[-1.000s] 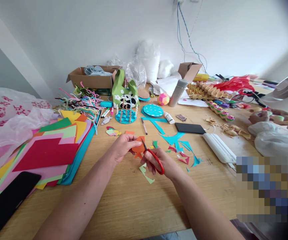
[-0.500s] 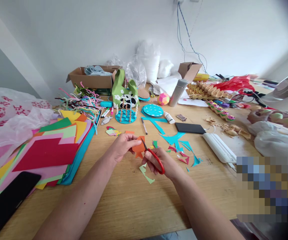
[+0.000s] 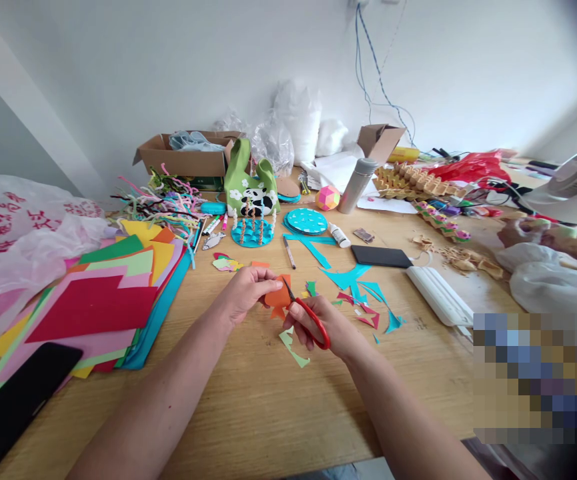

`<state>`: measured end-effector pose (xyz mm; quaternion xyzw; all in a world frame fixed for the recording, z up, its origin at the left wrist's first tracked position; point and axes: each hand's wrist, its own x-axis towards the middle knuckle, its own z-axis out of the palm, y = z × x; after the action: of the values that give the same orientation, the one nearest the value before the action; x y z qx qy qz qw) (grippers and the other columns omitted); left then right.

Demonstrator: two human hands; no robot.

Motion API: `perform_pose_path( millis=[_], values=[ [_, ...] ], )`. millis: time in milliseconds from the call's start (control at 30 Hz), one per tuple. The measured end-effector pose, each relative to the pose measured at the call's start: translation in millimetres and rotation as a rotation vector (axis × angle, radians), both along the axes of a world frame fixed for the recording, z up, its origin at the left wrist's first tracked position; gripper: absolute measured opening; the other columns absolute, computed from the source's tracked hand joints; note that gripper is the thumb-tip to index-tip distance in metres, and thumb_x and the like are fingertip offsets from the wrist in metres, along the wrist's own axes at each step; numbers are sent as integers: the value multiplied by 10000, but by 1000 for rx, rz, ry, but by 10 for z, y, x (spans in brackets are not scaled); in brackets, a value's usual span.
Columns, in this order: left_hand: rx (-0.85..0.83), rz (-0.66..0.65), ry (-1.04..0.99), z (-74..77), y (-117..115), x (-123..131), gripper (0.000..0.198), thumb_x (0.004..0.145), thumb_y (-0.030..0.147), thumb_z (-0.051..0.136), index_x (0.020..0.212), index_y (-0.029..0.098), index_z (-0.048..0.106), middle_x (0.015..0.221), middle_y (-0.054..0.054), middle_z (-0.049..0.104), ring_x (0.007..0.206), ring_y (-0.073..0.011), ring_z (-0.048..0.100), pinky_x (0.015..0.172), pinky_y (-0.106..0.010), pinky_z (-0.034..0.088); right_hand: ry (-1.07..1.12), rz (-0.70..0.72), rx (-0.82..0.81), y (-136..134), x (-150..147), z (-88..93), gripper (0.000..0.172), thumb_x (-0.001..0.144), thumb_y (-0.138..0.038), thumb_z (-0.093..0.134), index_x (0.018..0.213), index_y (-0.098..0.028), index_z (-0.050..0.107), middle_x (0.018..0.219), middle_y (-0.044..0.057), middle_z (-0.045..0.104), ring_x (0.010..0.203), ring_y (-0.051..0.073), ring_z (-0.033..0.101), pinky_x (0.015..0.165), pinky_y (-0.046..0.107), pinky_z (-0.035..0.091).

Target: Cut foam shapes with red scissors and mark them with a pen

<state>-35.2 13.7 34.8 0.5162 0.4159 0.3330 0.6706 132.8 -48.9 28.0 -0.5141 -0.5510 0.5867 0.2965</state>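
My left hand pinches a small piece of orange paper between thumb and fingers above the table. In my right hand is a pair of red-handled scissors, its dark blades pointing up and left against the orange paper's right edge. Just below the hands lies a pale green paper scrap. Blue paper offcuts and red scraps are scattered to the right. Another orange piece shows partly behind my left hand.
Coloured sheets and a black phone cover the left side. Beyond the hands are a blue disc with beaded posts, a round blue stack and a grey bottle. A black power bank lies at right.
Both hands stay in nearly the same place. The scissor blades have shifted very slightly at the edge of the orange paper.
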Motion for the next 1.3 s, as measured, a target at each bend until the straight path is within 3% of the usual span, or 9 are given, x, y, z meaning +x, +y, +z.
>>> perform_pose_path(
  millis=[500, 833, 1300],
  values=[
    [-24, 17, -9, -18, 18, -4, 282, 608, 346, 748, 744, 124, 639, 689, -18, 625, 583, -102, 545, 520, -222, 432, -20, -8, -12, 6, 5, -4, 534, 743, -653, 586, 636, -130, 610, 389, -34, 486, 309, 64, 406, 342, 184, 299],
    [-23, -13, -3, -1, 10, -7, 219, 607, 310, 730, 691, 126, 648, 632, -9, 600, 552, -91, 517, 535, -218, 403, -23, 24, 15, 19, 21, -44, 586, 759, -700, 527, 657, -130, 619, 440, -14, 523, 347, 75, 463, 353, 181, 314],
    [-41, 24, -8, -9, 18, -1, 228, 611, 316, 737, 714, 133, 648, 649, -5, 600, 566, -97, 526, 547, -221, 416, -38, -15, -26, 9, 2, 3, 506, 733, -638, 603, 626, -143, 603, 380, -40, 483, 304, 66, 406, 338, 185, 298]
  ],
)
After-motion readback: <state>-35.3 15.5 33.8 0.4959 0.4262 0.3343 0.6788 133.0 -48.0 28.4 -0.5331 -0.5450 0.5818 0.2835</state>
